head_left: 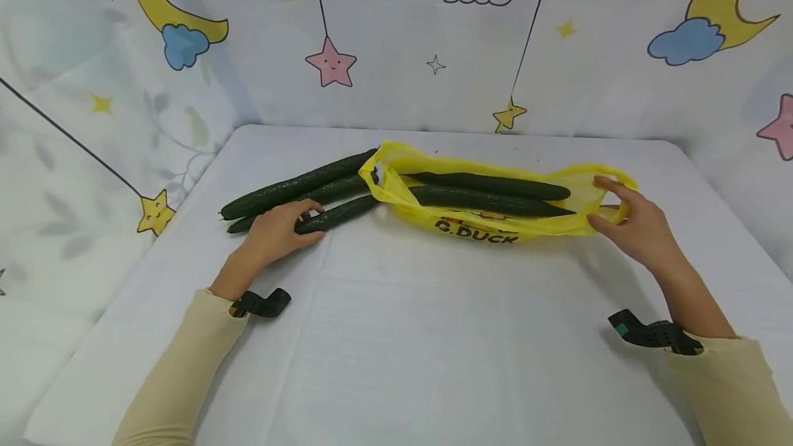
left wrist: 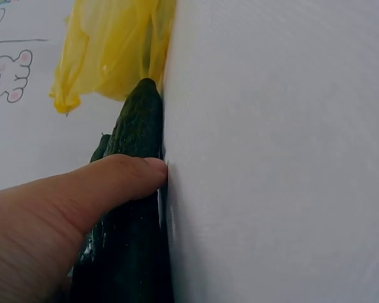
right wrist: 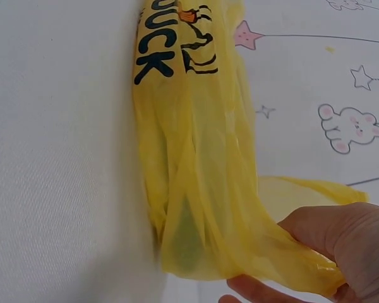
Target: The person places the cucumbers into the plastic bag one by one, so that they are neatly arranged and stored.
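Observation:
My left hand (head_left: 279, 231) grips the left end of the nearest dark green cucumber (head_left: 347, 214). In the left wrist view, the thumb (left wrist: 123, 177) lies across that cucumber (left wrist: 139, 120), whose far tip points at the yellow bag. Beyond it lie two more cucumbers, a far one (head_left: 297, 183) and a middle one (head_left: 337, 188). The yellow plastic bag (head_left: 533, 228), printed "G.DUCK", lies on its side. Two cucumbers show through its opening, a back one (head_left: 495, 183) and a front one (head_left: 489, 201). At the right end, my right hand (head_left: 641, 229) holds the bag's handle between thumb and fingers.
A white-covered table (head_left: 434, 336) spreads beneath everything. Behind it hangs a pale cloth (head_left: 384, 5) printed with stars, moons and clouds. A dark wrist camera (head_left: 263, 303) sits at my left cuff, another camera (head_left: 650, 332) at my right.

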### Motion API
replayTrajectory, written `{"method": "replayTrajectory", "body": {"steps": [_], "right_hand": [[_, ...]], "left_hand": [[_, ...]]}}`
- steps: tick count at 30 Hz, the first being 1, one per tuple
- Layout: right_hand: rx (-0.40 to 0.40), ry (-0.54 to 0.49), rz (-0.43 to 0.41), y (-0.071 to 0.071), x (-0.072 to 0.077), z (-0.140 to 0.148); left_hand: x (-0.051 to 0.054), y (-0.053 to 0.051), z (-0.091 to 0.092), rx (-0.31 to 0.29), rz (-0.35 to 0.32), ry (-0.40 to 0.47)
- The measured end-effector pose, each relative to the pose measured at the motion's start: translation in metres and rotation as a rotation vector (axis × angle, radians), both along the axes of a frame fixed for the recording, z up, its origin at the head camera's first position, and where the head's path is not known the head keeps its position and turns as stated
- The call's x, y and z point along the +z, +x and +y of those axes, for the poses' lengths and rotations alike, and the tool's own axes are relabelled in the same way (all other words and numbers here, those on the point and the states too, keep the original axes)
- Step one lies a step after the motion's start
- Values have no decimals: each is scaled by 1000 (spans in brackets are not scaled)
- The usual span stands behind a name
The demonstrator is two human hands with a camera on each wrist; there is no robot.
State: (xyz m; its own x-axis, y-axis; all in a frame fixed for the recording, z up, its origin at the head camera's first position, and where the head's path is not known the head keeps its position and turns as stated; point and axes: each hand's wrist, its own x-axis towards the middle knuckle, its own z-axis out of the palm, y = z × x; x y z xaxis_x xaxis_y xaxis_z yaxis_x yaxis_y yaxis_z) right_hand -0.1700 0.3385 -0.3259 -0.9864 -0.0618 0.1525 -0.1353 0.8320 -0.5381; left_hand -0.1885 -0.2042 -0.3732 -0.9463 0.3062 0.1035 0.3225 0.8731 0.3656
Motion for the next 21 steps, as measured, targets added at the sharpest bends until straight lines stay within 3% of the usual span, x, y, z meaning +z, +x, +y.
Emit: {"method": "replayTrajectory", "body": {"steps": [6, 15, 21], "right_hand": [[1, 3, 10, 0, 0, 1], [2, 9, 6, 0, 2, 1], [-13, 10, -8, 0, 2, 0]], "left_hand": [[2, 0, -3, -40, -4, 22], [8, 0, -5, -111, -70, 41], [11, 3, -2, -170, -50, 54]]}}
